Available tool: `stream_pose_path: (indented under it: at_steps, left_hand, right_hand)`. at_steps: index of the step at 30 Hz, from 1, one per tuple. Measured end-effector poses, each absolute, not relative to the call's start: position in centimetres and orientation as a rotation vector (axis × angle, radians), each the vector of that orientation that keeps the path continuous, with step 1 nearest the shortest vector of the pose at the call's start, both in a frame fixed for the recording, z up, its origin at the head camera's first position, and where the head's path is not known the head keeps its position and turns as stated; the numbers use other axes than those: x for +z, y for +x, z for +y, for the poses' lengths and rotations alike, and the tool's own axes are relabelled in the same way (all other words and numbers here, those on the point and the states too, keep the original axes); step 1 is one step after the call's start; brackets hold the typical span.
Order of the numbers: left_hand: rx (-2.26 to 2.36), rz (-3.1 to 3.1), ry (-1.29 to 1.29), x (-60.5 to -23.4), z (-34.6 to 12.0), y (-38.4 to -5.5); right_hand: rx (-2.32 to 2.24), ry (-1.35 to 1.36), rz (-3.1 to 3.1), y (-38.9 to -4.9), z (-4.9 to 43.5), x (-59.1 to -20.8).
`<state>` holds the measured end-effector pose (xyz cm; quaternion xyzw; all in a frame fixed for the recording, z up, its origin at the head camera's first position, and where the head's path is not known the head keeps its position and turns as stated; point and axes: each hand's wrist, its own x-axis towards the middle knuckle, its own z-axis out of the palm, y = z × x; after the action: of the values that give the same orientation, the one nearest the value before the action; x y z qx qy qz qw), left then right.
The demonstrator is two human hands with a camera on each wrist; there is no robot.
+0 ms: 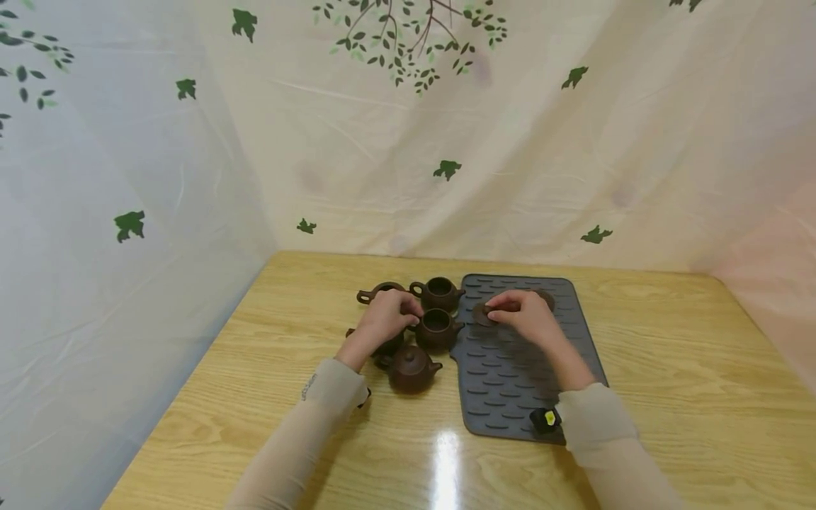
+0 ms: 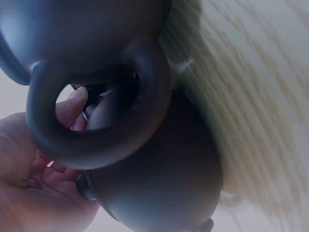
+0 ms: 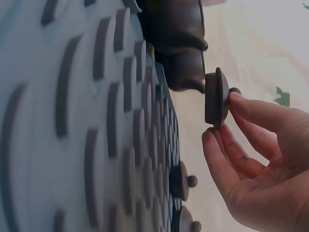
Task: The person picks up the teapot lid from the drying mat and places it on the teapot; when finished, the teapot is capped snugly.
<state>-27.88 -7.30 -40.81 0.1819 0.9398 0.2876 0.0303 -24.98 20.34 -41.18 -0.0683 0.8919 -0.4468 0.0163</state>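
My left hand (image 1: 382, 319) reaches in among dark brown teapots, thumb and fingers pinching at the handle side of an open, lidless teapot (image 1: 437, 334). The left wrist view shows the thumb (image 2: 72, 106) through a nearer teapot's round handle (image 2: 157, 92), so the grip is partly hidden. My right hand (image 1: 528, 319) holds a round brown lid (image 1: 482, 315) by its knob above the grey mat (image 1: 497, 382). In the right wrist view that lid (image 3: 216, 99) stays apart from the mat, near the teapot spouts.
A lidded teapot (image 1: 411, 372) stands at the front of the group. Other teapots, one lidless (image 1: 440, 290), stand behind and left. Two more lids, one nearer (image 3: 186, 220) and one farther (image 3: 179, 180), lie on the mat. A patterned curtain (image 1: 408, 163) hangs behind the wooden table (image 1: 287, 397).
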Motion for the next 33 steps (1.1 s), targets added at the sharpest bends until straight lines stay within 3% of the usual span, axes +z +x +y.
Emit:
stream_pose_path:
  at_steps: [33]
  left_hand:
    - [0.870,2.891,0.530,-40.8,-7.1,-27.9]
  right_hand:
    - [-1.533,-0.305,2.724,-25.3,13.2,-41.5]
